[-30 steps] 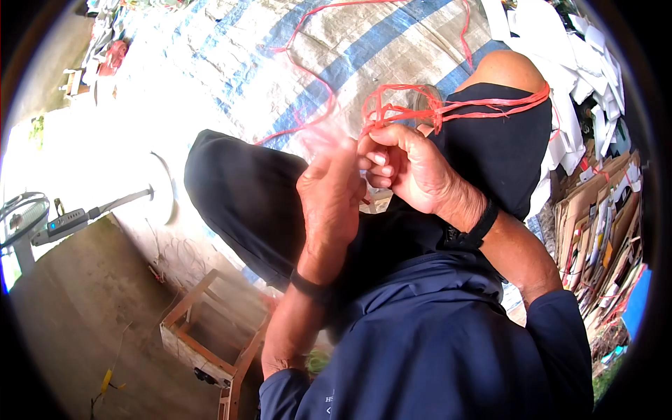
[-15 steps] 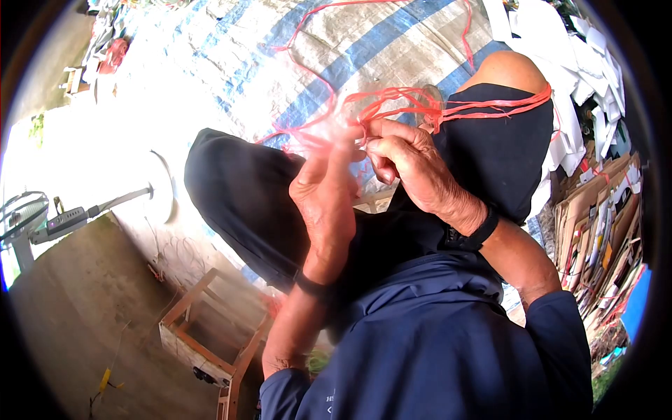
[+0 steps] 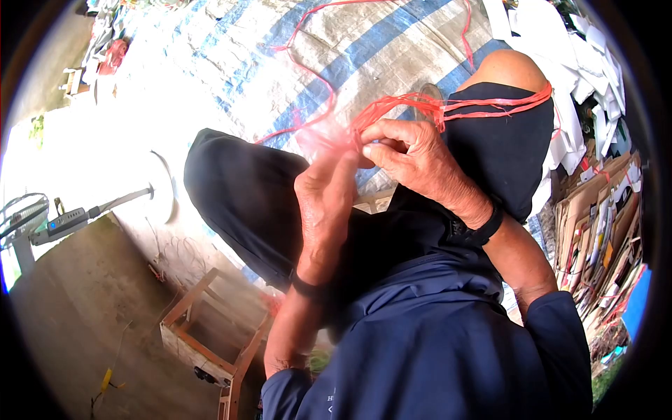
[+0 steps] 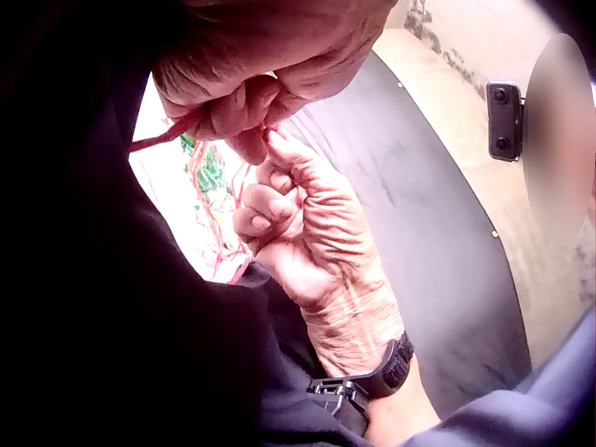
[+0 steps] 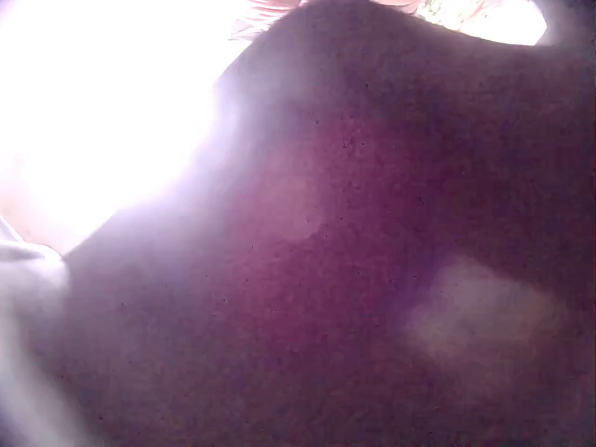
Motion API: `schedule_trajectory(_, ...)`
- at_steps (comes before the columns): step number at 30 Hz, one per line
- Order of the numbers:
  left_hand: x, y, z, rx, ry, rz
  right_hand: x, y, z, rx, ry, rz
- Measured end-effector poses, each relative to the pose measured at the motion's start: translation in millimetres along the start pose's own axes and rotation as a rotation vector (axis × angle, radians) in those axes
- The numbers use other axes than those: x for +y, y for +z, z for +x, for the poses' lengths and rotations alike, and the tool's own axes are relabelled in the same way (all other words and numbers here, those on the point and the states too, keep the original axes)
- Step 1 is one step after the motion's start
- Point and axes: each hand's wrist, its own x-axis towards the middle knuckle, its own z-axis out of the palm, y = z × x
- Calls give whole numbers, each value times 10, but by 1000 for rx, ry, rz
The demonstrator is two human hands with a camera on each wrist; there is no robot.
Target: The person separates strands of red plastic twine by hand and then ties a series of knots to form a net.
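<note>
Head view: left fingers point(image 3: 343, 168), right fingers point(image 3: 392, 130) pinch red twine point(image 3: 383, 106) looped round right knee point(image 3: 509, 68).

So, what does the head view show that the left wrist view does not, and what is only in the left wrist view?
Only the head view shows the cardboard stack and the wooden frame. Only the left wrist view shows the black device with two lenses. Both show the left hand and right hand close together at the red string, and the right wristband.
</note>
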Motion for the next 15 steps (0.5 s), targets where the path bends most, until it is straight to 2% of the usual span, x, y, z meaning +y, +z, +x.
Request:
schedule_trajectory(4, -42, -59, 17, -72, -18, 12, -18, -41, -1, -11, -54, -101)
schedule_trajectory(15, 14, -51, -1, -63, -64, 63, 40, -18, -6, -23, -7, -34)
